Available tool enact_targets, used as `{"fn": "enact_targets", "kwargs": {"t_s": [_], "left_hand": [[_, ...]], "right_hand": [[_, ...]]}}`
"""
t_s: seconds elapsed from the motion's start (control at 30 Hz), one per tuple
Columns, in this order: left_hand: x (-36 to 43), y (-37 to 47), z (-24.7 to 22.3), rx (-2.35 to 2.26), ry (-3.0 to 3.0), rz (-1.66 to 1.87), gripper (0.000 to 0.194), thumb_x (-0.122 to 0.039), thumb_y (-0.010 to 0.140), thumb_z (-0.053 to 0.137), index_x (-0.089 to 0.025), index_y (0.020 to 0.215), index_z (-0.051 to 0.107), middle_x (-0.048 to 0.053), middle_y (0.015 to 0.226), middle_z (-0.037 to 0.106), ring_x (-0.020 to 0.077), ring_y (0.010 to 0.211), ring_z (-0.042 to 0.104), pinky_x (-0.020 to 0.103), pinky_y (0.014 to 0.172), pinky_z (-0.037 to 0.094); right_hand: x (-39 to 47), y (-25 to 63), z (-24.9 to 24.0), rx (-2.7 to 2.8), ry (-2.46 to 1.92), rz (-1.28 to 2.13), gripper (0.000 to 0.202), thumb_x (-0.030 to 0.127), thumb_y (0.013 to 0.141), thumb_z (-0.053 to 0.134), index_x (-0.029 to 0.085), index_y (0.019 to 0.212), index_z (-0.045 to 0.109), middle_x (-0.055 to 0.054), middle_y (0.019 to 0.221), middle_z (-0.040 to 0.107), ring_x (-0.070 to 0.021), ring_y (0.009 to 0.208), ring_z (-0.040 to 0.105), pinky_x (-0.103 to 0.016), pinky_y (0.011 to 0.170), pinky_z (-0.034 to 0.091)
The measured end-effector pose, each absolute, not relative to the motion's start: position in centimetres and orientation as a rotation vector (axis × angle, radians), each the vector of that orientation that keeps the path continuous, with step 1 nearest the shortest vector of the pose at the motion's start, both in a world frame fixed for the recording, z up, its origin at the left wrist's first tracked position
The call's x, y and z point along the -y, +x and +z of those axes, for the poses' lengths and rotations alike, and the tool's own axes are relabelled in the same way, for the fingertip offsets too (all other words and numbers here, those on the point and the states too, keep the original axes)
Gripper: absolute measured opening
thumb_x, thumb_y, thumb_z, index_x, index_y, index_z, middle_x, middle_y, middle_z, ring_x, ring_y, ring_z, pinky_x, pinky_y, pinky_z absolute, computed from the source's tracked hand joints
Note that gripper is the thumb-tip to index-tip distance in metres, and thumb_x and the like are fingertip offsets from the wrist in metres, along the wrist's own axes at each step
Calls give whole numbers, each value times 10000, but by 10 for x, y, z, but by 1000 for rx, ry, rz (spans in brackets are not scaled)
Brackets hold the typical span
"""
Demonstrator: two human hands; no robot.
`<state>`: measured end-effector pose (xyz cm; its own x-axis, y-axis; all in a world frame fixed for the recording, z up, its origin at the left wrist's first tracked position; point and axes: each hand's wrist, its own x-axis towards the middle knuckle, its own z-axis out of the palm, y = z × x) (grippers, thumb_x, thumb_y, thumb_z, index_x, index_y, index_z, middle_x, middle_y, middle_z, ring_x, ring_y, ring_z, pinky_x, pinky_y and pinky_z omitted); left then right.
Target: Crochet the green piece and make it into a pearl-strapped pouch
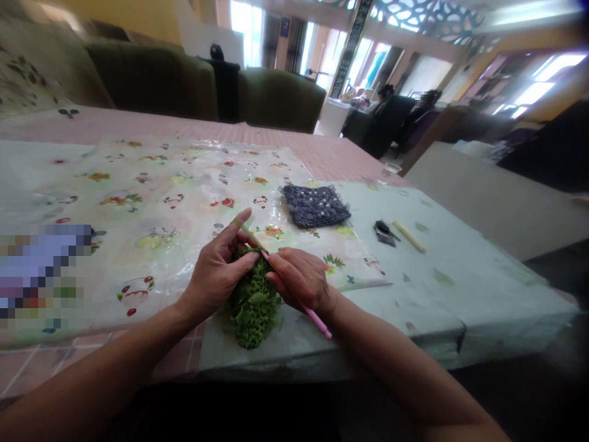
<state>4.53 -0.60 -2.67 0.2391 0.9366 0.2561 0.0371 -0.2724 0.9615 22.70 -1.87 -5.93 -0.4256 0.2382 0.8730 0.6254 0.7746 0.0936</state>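
Observation:
Green crochet work (255,310) hangs from my hands above the table's near edge. My left hand (225,261) pinches its top between thumb and fingers, and a strand of green yarn (248,232) runs over the raised index finger. In my right hand (301,276) is a pink crochet hook (317,322). Its tip meets the top of the green work beside my left thumb, while the handle end sticks out below my right palm. Beyond my hands lies a dark grey-blue crocheted piece (315,205) dotted with white beads.
Small black scissors (385,233) and a cream stick-like object (409,236) lie on the right. A clear cup (391,172) stands at the far right edge. A blurred-out object (46,264) is at left. Chairs (280,98) line the table's far side.

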Motion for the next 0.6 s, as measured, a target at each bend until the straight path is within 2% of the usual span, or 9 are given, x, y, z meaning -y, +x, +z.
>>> {"fn": "enact_targets", "kwargs": {"t_s": [0.13, 0.37, 0.53, 0.6], "left_hand": [[6, 46, -27, -958, 1553, 1203, 738, -198, 794, 699, -232, 1483, 436, -8, 904, 631, 108, 815, 592, 233, 817, 484], [11, 52, -23, -1005, 1556, 1244, 631, -196, 785, 705, -214, 1395, 542, -28, 832, 605, 109, 797, 604, 246, 832, 497], [16, 53, -23, -954, 1443, 1210, 622, -202, 768, 726, -197, 1369, 564, -32, 818, 601, 100, 797, 598, 232, 821, 495], [15, 53, -24, -912, 1368, 1178, 643, -203, 758, 736, -203, 1376, 557, -33, 810, 603, 101, 799, 601, 229, 808, 498]], "right_hand": [[20, 227, -61, 2033, -666, -531, 197, 233, 986, 464, 83, 1054, 573, -86, 799, 662, -172, 781, 650, -299, 730, 529], [25, 220, -60, 2048, -777, -725, 151, 204, 989, 455, 107, 1064, 543, -81, 815, 668, -172, 733, 619, -332, 728, 508], [25, 220, -59, 2029, -772, -729, 122, 217, 990, 477, 123, 974, 552, -49, 734, 625, -165, 682, 576, -319, 695, 478], [21, 222, -60, 2012, -756, -653, 172, 263, 1009, 452, 151, 915, 544, -28, 705, 596, -154, 666, 558, -296, 680, 462]]}}
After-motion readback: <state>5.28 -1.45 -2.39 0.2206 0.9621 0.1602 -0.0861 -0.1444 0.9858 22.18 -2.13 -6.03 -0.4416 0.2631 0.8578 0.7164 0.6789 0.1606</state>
